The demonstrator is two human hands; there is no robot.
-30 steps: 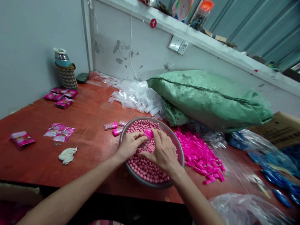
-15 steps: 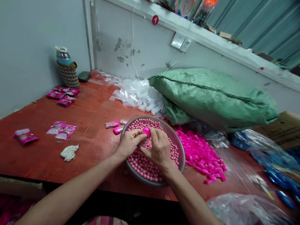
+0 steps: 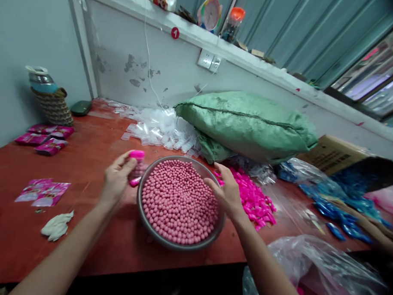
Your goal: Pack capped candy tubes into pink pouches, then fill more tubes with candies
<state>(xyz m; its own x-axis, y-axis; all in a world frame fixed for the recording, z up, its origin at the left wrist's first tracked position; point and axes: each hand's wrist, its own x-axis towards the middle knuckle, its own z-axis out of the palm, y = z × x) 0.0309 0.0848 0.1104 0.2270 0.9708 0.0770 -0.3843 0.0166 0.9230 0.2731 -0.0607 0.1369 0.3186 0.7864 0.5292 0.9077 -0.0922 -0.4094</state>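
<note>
My left hand [image 3: 116, 177] is closed on a small clear tube with a bright pink cap [image 3: 137, 154], just left of the bowl. Another pink cap [image 3: 135, 182] shows right below it; the rest of that tube is partly hidden. A grey metal bowl [image 3: 143, 219] holds many round pink beads or candies [image 3: 180, 203]. Over the bowl's right rim is my right hand [image 3: 227, 189], its thumb and fingers apart and nothing between them. Behind that hand spreads a heap of bright pink caps [image 3: 255, 199], partly covered by the fingers.
Clear plastic tubes [image 3: 166, 129] are piled behind the bowl, beside a green sack [image 3: 249, 123]. On the left are pink packets [image 3: 51, 146], a crumpled white tissue [image 3: 57, 225] and a bottle in a woven cover [image 3: 51, 103]. At right, another person's arm [image 3: 371, 226] reaches among blue packets [image 3: 342, 217].
My hands have parted from above the bowl. The left went left with the capped tube; the right let go and moved right toward the pink caps. The camera view turned right.
</note>
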